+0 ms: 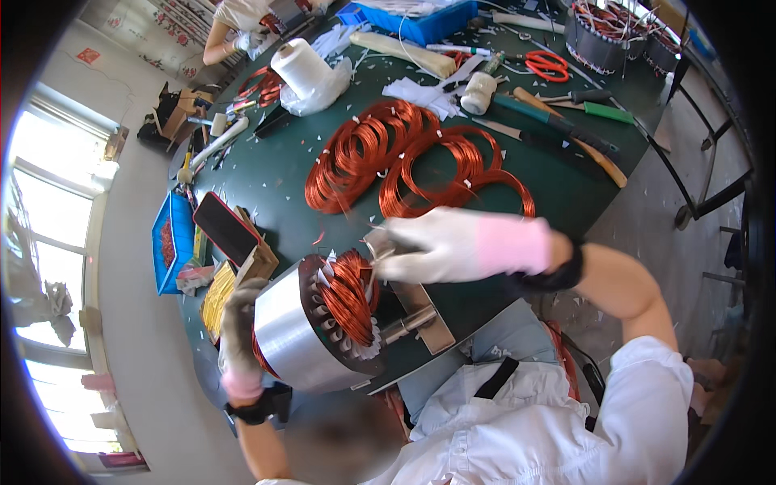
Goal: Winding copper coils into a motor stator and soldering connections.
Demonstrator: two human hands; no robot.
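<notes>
A motor stator (283, 327), a silver metal cylinder, lies on its side at the table's near edge. Orange-red copper wire coils (349, 301) bulge from its right end, with white slot liners around the rim. My left hand (239, 327), in a white and pink glove, is curled against the stator's left end; its fingertips are partly hidden. Just above the coils, my right hand (440, 246) comes in from the right in the same kind of glove. Its bent fingers are close to the winding and slightly blurred, so what they pinch cannot be made out.
Bundled copper coils (368, 153) lie behind the stator. A thread cone (301, 69), red-handled scissors (547, 66) and knives and mallets surround them. At left are a phone (226, 229) and a blue bin (167, 242). Another person's gloved hand (246, 42) is at the far side.
</notes>
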